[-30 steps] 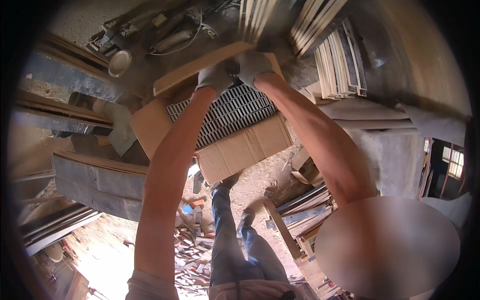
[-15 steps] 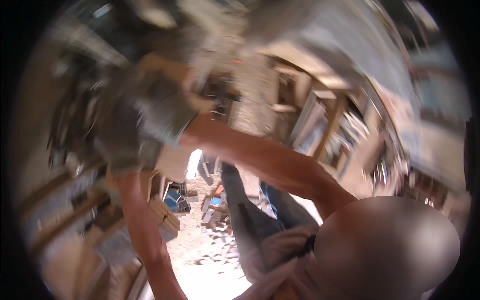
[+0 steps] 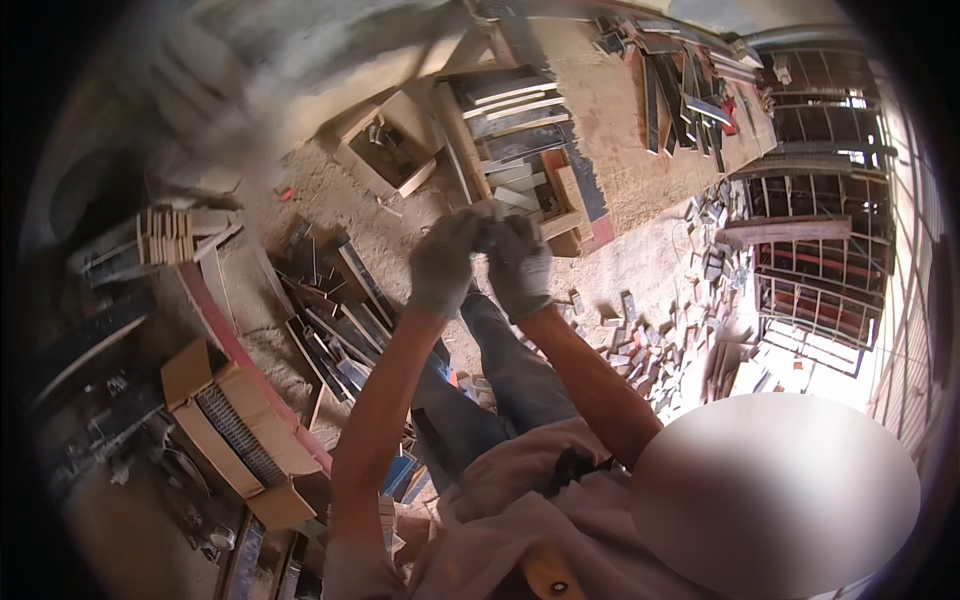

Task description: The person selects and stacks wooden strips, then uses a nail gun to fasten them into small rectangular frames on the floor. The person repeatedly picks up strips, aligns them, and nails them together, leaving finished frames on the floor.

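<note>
Grey work gloves cover both hands, which meet in front of my body at about waist height. The fingers of my left hand [image 3: 443, 262] are curled in against those of my right hand [image 3: 518, 266], also closed. Between the fingertips is something small and dark, too hidden to name. Just beyond the hands stands a wooden crate [image 3: 455, 130] with strips and short pieces of wood in it. Beside it, a smaller open wooden box [image 3: 420, 178] has a few dark pieces inside.
To the left, a cardboard box [image 3: 205, 440] of coiled nails lies open near a reddish plank [image 3: 225, 335]. Dark wood strips [image 3: 335, 325] lean by my legs. Several offcuts [image 3: 640, 345] litter the floor at right, before a barred metal frame [image 3: 815, 200]. More strips lie on a board [image 3: 600, 110].
My body has turned, so the surroundings have shifted. The hands, blurred and further left before, are now together in the middle of the view.
</note>
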The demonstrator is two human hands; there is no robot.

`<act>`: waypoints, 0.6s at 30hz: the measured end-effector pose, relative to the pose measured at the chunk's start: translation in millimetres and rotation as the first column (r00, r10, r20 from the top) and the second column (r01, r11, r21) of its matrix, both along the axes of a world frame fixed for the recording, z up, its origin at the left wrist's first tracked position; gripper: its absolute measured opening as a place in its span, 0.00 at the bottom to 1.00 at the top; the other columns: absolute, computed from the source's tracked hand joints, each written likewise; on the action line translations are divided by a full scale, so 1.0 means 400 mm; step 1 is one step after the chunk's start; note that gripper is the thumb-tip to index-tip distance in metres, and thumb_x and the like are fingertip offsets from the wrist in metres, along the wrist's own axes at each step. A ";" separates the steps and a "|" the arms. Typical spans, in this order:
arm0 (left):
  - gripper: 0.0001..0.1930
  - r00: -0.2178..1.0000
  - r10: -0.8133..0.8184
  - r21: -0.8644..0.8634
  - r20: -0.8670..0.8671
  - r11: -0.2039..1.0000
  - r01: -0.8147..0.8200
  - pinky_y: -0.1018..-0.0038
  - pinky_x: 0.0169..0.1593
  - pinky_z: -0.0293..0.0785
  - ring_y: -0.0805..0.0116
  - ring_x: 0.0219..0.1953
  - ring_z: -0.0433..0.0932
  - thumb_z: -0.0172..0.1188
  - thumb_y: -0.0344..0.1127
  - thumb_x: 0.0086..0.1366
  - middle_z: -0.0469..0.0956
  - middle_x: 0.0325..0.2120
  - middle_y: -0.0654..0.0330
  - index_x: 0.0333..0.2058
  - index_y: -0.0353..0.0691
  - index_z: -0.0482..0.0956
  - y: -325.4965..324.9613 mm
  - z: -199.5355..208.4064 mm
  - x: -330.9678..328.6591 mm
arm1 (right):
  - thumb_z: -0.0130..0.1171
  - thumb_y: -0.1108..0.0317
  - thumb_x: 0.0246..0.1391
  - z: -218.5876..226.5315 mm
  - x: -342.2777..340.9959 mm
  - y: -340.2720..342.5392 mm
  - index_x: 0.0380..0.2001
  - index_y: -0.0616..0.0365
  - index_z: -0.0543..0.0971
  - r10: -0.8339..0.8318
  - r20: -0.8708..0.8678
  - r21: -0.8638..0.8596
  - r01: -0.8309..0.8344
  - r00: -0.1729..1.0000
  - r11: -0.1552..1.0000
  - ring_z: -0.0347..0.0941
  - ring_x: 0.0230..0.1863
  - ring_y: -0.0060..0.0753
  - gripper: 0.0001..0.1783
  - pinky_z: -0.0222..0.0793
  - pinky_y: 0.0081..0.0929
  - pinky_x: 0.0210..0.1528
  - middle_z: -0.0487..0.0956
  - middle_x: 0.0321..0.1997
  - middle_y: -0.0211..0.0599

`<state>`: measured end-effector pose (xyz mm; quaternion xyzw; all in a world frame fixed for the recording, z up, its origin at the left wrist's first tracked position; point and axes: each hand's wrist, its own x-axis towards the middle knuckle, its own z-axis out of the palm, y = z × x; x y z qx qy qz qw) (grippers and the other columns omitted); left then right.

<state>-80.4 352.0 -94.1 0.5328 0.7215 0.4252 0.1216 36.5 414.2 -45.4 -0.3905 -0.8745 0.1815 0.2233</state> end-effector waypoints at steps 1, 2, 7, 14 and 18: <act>0.15 0.998 -0.064 0.047 -0.027 0.997 0.065 0.63 0.50 0.82 0.56 0.49 0.82 0.64 0.31 0.60 0.82 0.48 0.58 0.47 0.46 0.82 0.074 -0.017 0.030 | 0.60 0.77 0.45 -0.044 0.056 0.055 0.39 0.50 0.80 -0.063 -0.037 0.038 0.064 0.997 0.997 0.72 0.46 0.54 0.16 0.72 0.46 0.47 0.76 0.40 0.43; 0.15 0.988 -0.141 0.082 -0.058 0.986 0.145 0.63 0.50 0.82 0.56 0.50 0.82 0.65 0.31 0.59 0.82 0.48 0.58 0.47 0.46 0.82 0.148 -0.037 0.052 | 0.61 0.76 0.46 -0.064 0.097 0.105 0.40 0.50 0.81 -0.115 -0.042 0.063 0.117 0.993 0.991 0.72 0.46 0.53 0.16 0.72 0.46 0.48 0.75 0.41 0.44; 0.16 0.859 -0.474 0.130 -0.194 0.855 0.502 0.62 0.51 0.82 0.54 0.51 0.81 0.67 0.33 0.58 0.82 0.49 0.56 0.46 0.42 0.82 0.426 -0.149 0.111 | 0.62 0.73 0.50 -0.222 0.208 0.271 0.43 0.54 0.80 -0.360 -0.102 0.063 0.367 0.928 0.928 0.71 0.47 0.54 0.15 0.69 0.48 0.50 0.73 0.44 0.46; 0.19 0.737 -0.643 0.021 -0.209 0.750 0.661 0.54 0.70 0.65 0.50 0.66 0.70 0.66 0.36 0.60 0.76 0.59 0.51 0.50 0.40 0.82 0.490 -0.343 0.118 | 0.64 0.70 0.50 -0.434 0.221 0.239 0.46 0.54 0.78 -0.395 -0.173 -0.245 0.349 0.902 0.904 0.68 0.51 0.57 0.18 0.66 0.52 0.53 0.71 0.48 0.49; 0.24 0.759 -0.622 0.007 -0.194 0.773 0.635 0.52 0.71 0.62 0.49 0.68 0.68 0.67 0.33 0.58 0.73 0.62 0.51 0.55 0.42 0.80 0.449 -0.283 0.055 | 0.64 0.68 0.51 -0.415 0.205 0.250 0.49 0.54 0.77 -0.173 -0.077 -0.197 0.155 0.982 0.968 0.69 0.50 0.60 0.20 0.65 0.53 0.55 0.72 0.47 0.50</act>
